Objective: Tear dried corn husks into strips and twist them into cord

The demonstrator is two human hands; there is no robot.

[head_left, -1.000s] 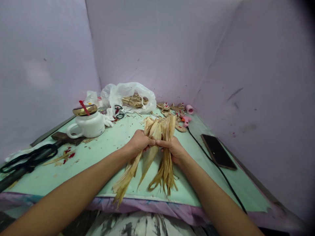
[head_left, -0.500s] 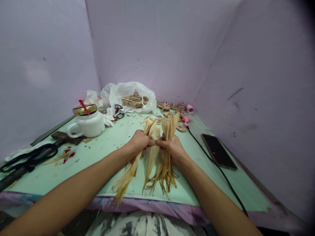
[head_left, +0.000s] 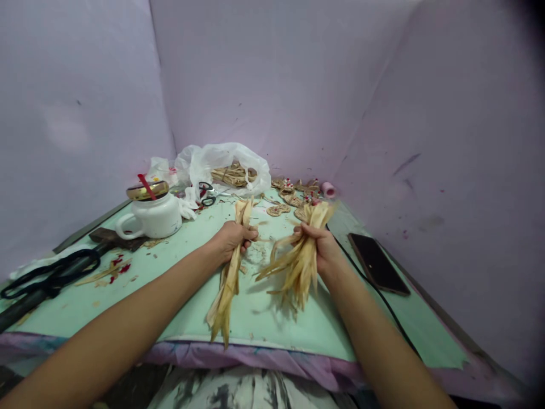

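Over the middle of the table, my left hand (head_left: 233, 238) is closed round a narrow bundle of dried corn husks (head_left: 230, 289), whose frayed ends hang toward the table's front edge. My right hand (head_left: 320, 244), a short way to the right, grips a thicker bunch of dried corn husk strips (head_left: 301, 272) that fan out downward and to the left. The two hands are apart, with the table showing between them. Beyond them lie small braided flat pieces (head_left: 278, 210), some with red and white bits on them.
A white mug (head_left: 157, 218) with a gold lid stands at left, near a hammer (head_left: 114, 238) and a black cord loop (head_left: 55, 272). Scissors (head_left: 207, 196) and a plastic bag of husks (head_left: 230, 153) lie at the back. A phone (head_left: 378, 262) lies at right beside a black cable (head_left: 357, 267).
My hands, together at the middle before, have moved apart. The right one went right with its thicker bunch, the left one slightly left. The loose husk between them now goes with the right bunch.
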